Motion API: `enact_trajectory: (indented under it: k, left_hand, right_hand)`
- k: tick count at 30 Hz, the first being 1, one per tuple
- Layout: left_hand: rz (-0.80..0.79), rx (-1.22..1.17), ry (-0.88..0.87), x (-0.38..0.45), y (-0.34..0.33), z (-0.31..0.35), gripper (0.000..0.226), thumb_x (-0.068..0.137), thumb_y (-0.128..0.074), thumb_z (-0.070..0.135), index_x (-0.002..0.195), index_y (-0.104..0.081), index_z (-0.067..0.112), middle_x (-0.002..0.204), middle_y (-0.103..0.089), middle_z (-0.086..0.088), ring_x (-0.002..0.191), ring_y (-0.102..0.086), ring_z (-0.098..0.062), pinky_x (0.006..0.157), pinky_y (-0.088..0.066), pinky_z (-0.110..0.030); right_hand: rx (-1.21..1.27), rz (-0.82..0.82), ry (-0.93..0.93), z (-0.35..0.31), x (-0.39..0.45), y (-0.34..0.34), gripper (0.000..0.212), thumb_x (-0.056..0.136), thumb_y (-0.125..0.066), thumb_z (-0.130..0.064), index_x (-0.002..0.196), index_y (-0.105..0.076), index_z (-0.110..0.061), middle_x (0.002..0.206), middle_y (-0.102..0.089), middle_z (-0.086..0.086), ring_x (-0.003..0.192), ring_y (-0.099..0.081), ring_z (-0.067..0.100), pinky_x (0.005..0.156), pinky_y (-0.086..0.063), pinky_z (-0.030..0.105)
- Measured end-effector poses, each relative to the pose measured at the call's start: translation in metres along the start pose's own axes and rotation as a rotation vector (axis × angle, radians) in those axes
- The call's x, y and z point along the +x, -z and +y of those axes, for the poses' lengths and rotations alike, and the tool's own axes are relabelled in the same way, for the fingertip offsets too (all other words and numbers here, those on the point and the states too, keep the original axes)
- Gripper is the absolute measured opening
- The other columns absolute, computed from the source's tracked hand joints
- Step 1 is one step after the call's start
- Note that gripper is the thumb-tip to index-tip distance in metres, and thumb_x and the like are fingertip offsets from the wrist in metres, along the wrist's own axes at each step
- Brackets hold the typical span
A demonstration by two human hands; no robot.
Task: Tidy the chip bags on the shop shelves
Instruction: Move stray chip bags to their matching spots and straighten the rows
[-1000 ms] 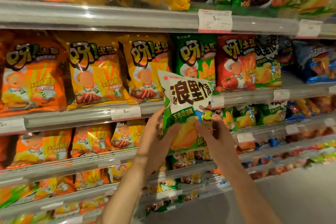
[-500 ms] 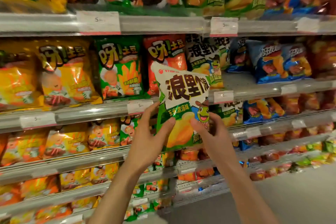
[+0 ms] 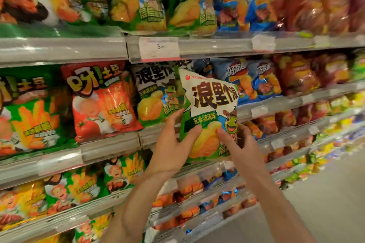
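Observation:
I hold a white-and-green chip bag (image 3: 209, 104) upright in front of the middle shelf. My left hand (image 3: 173, 144) grips its lower left edge, thumb on the front. On its lower right side my right hand (image 3: 241, 144) grips it the same way. Directly behind and to the left, a matching white-and-green bag (image 3: 156, 96) stands on the middle shelf (image 3: 110, 144). Two more of that kind (image 3: 138, 0) stand on the shelf above.
A red bag (image 3: 102, 100) and a green bag (image 3: 29, 112) stand left of the matching one. Blue bags (image 3: 256, 83) stand to its right, reddish ones further right. Price tags (image 3: 159, 47) hang on the shelf rails. Lower shelves hold several more bags; the floor (image 3: 325, 203) lies at the right.
The view has shifted right along the shelves and closer. The held bag now sits level with the matching bags on the middle shelf. Both hands keep their grip.

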State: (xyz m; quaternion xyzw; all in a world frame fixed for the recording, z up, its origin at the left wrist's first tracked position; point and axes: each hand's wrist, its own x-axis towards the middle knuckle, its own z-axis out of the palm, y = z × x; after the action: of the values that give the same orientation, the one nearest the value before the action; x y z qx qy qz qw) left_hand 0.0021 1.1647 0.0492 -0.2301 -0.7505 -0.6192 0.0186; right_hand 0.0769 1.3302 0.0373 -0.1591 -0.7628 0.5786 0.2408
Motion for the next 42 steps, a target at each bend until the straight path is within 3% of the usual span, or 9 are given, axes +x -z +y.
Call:
enact_trajectory:
  k: [3, 7, 9, 14, 18, 22, 29, 38, 42]
  left_hand:
    - [-0.010, -0.008, -0.015, 0.032, -0.021, 0.001, 0.073, 0.081, -0.064, 0.062, 0.145, -0.040, 0.036, 0.134, -0.054, 0.025, 0.122, -0.052, 0.005, 0.104, -0.050, -0.039]
    - [0.021, 0.041, -0.028, 0.069, -0.034, 0.002, 0.070, 0.090, -0.063, 0.054, 0.150, -0.034, 0.033, 0.145, -0.049, 0.018, 0.131, -0.047, -0.002, 0.113, -0.041, -0.036]
    - [0.043, 0.092, -0.031, 0.083, -0.039, 0.002, 0.069, 0.093, -0.060, 0.051, 0.153, -0.032, 0.029, 0.143, -0.047, 0.019, 0.131, -0.046, -0.002, 0.113, -0.038, -0.031]
    - [0.098, 0.184, -0.028, 0.107, -0.054, 0.011, 0.059, 0.101, -0.052, 0.039, 0.154, -0.028, 0.028, 0.135, -0.045, 0.019, 0.123, -0.042, 0.000, 0.106, -0.033, -0.023]
    - [0.138, 0.107, 0.022, 0.133, -0.067, 0.009, 0.065, 0.101, -0.053, 0.038, 0.156, -0.017, 0.035, 0.146, -0.043, 0.015, 0.133, -0.045, -0.010, 0.115, -0.036, -0.038]
    - [0.176, 0.071, 0.078, 0.157, -0.082, 0.003, 0.075, 0.093, -0.063, 0.046, 0.154, -0.019, 0.039, 0.143, -0.050, 0.009, 0.129, -0.051, -0.011, 0.109, -0.045, -0.042]
    - [0.203, 0.134, 0.171, 0.170, -0.098, -0.018, 0.068, 0.098, -0.060, 0.036, 0.155, -0.023, 0.030, 0.140, -0.050, 0.010, 0.131, -0.048, -0.010, 0.114, -0.039, -0.036]
    - [0.183, 0.123, 0.171, 0.160, -0.097, -0.016, 0.068, 0.100, -0.056, 0.033, 0.156, -0.017, 0.032, 0.141, -0.049, 0.012, 0.130, -0.050, -0.010, 0.113, -0.041, -0.036]
    - [0.192, 0.154, 0.155, 0.165, -0.099, -0.020, 0.083, 0.092, -0.063, 0.049, 0.155, -0.010, 0.042, 0.144, -0.048, 0.015, 0.130, -0.049, -0.007, 0.113, -0.040, -0.037]
  right_hand:
    - [-0.009, 0.011, 0.026, -0.001, 0.035, 0.015, 0.053, 0.082, -0.069, -0.057, 0.125, -0.054, -0.030, 0.106, -0.069, -0.009, 0.085, -0.065, -0.009, 0.068, -0.052, 0.011]
    - [-0.008, 0.001, 0.039, 0.002, 0.083, 0.024, 0.063, 0.076, -0.072, -0.070, 0.127, -0.058, -0.035, 0.108, -0.071, -0.006, 0.100, -0.070, 0.011, 0.089, -0.059, 0.045]
    - [-0.011, -0.024, 0.041, 0.001, 0.101, 0.025, 0.063, 0.074, -0.071, -0.074, 0.124, -0.058, -0.037, 0.107, -0.072, -0.003, 0.100, -0.070, 0.016, 0.089, -0.058, 0.048]
    - [0.002, -0.055, 0.111, -0.005, 0.138, 0.024, 0.049, 0.086, -0.071, -0.055, 0.124, -0.053, -0.032, 0.107, -0.062, -0.012, 0.096, -0.059, 0.001, 0.076, -0.046, 0.018]
    - [0.003, -0.089, 0.181, -0.005, 0.174, 0.021, 0.045, 0.087, -0.073, -0.045, 0.123, -0.053, -0.025, 0.096, -0.057, -0.014, 0.083, -0.057, -0.010, 0.069, -0.044, 0.010]
    - [-0.035, -0.168, 0.201, 0.001, 0.212, 0.018, 0.047, 0.089, -0.072, -0.045, 0.125, -0.048, -0.026, 0.107, -0.061, -0.018, 0.095, -0.057, -0.008, 0.069, -0.044, 0.002]
    - [-0.133, -0.297, 0.154, 0.026, 0.248, 0.022, 0.049, 0.099, -0.055, -0.049, 0.135, -0.054, -0.016, 0.107, -0.060, -0.008, 0.101, -0.059, 0.011, 0.077, -0.039, 0.021]
    - [-0.162, -0.411, 0.188, 0.029, 0.258, 0.029, 0.038, 0.096, -0.061, -0.048, 0.121, -0.057, -0.019, 0.102, -0.066, -0.009, 0.100, -0.063, 0.009, 0.083, -0.047, 0.020]
    - [-0.167, -0.243, 0.385, 0.026, 0.263, 0.044, 0.032, 0.096, -0.064, -0.040, 0.119, -0.061, -0.016, 0.101, -0.067, -0.011, 0.093, -0.064, 0.001, 0.078, -0.052, 0.013]
